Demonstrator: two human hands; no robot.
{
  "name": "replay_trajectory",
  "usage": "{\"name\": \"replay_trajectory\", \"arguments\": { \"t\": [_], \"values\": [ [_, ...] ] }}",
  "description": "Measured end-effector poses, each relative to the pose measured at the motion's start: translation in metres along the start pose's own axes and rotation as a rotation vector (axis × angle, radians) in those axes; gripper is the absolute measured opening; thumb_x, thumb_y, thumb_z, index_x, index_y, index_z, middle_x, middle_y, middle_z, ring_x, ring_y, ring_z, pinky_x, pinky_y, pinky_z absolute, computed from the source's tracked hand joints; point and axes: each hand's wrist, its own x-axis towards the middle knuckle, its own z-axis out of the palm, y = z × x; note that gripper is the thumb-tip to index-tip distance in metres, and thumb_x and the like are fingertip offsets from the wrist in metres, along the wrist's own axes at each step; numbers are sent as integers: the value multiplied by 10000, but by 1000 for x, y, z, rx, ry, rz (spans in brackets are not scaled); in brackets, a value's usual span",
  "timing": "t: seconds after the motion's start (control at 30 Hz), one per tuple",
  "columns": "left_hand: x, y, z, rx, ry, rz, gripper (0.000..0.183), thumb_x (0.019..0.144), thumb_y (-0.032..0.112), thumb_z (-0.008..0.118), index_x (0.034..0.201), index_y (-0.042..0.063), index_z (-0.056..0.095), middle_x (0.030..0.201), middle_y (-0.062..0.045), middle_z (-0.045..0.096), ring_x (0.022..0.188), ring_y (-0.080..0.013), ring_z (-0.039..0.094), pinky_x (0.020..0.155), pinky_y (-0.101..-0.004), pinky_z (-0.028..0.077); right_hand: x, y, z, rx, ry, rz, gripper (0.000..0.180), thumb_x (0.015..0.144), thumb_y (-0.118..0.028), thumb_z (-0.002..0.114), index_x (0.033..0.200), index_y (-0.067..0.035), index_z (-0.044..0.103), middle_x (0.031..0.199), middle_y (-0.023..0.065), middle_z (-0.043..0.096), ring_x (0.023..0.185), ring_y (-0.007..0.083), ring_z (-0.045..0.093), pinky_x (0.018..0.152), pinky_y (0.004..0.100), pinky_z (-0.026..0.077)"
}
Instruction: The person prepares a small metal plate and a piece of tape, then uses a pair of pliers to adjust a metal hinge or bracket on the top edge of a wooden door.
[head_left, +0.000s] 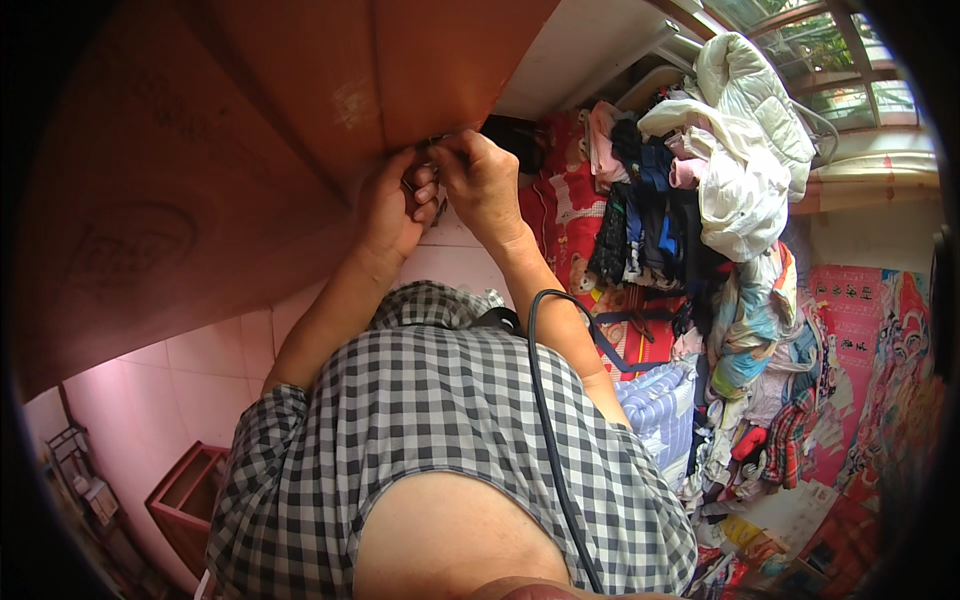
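Both hands meet at the lower edge of a reddish-brown wooden panel (300, 90), possibly a door. My left hand (401, 199) has its fingers curled, thumb and index touching something small and dark at the edge. Against it, my right hand (480, 176) pinches at the same spot with thumb and index finger. The small dark object (431, 142) between the fingertips is mostly hidden, so its kind cannot be told. Something thin and dark hangs below the fingers.
To the right, folded clothes (660, 210) and a white padded jacket (750, 97) lie heaped on a red patterned cover (555, 217). A black cable (544, 420) runs over the checked shirt. At lower left stands a red-brown wooden stand (187, 487) on pale tiles.
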Motion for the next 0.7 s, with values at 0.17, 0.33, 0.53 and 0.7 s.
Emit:
{"name": "replay_trajectory", "arguments": {
  "t": [0.17,0.33,0.53,0.7],
  "values": [
    [1,-3,-2,-27,-26,4,206,893,246,547,910,43,576,747,-25,549,623,-119,496,427,-203,355,-4,9,-9,127,-59,73,70,794,-40,638,811,22,612,779,173,641,680,281,659,585,326,517],
    [5,-4,-11,-56,-53,-37,240,895,227,552,995,11,583,860,-79,638,748,-176,588,563,-269,457,-9,-1,-22,-5,13,-34,69,802,-51,635,840,4,623,808,159,625,678,272,639,597,322,509],
    [6,-7,-12,-87,-60,-9,266,897,231,548,1021,0,586,953,-95,646,880,-184,605,756,-312,508,-24,-11,-27,-336,-3,-319,123,731,-86,696,845,-79,650,820,63,590,730,249,585,626,349,476],
    [4,-4,-7,-92,-153,-78,308,897,256,539,1033,-17,583,983,-100,638,909,-186,600,827,-295,491,-27,-12,-17,-628,-92,-448,151,717,-181,682,864,-149,667,903,6,579,841,212,527,724,347,419]
  ]
}}
